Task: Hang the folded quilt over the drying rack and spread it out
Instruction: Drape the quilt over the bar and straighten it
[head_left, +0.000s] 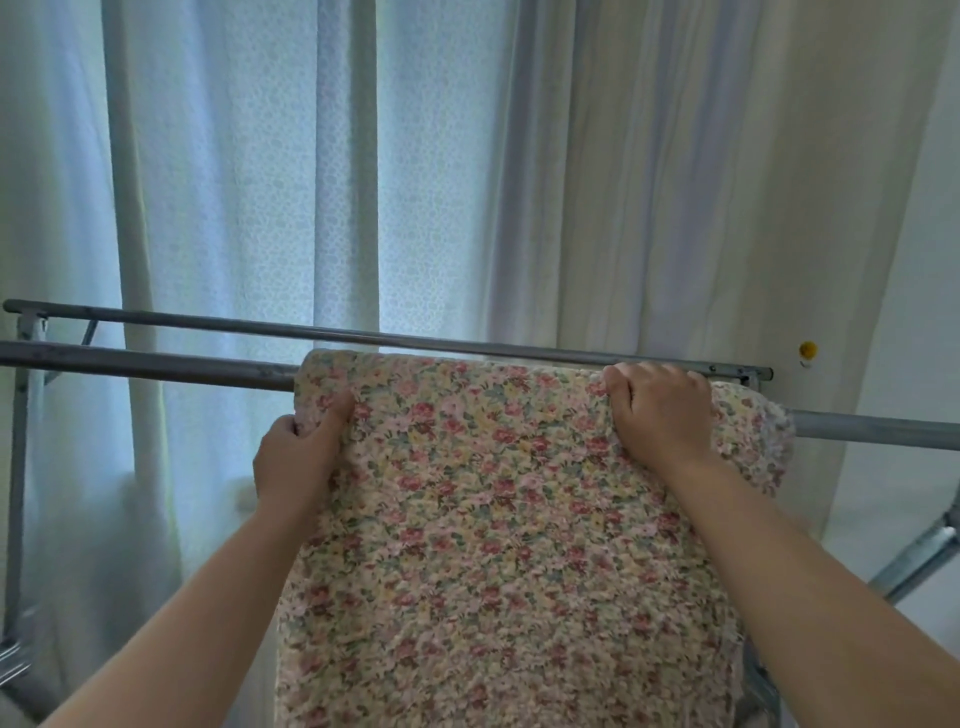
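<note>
Far left: drying rack (156, 366), grey metal, two horiz. bars; near bar bare on this side, far bar (208, 319) runs behind it. Pale curtains (249, 182) hang behind, lit from a window.

Next, left hand (296, 457): closed on the quilt's left edge just below the near bar, thumb on the front face, fingers wrapped round behind the edge. Firm pinch-type hold, not flat.

Centre: quilt (493, 519), floral print, still folded into a narrow panel. Its top fold lies over the near bar and the front hangs down twd the person, out of frame at the bottom. How much hangs on the far side can't be seen.

Right hand (660, 410): knuckles up, fingers curled shut on the top right of the quilt right at the bar, thumb tucked on the left side of the grip.

Handling, judged: soft, puffy, textured fabric w/ several layers, so prob. bulky and fairly heavy; limp, will sag and follow the hands. Surface looks grippy, metal bar smooth, so it may slide if the two sides are uneven. Best hold = outer edges near the bar, taking the top layer only, then pull sideways to open it. More free bar on the left than the right.
</note>
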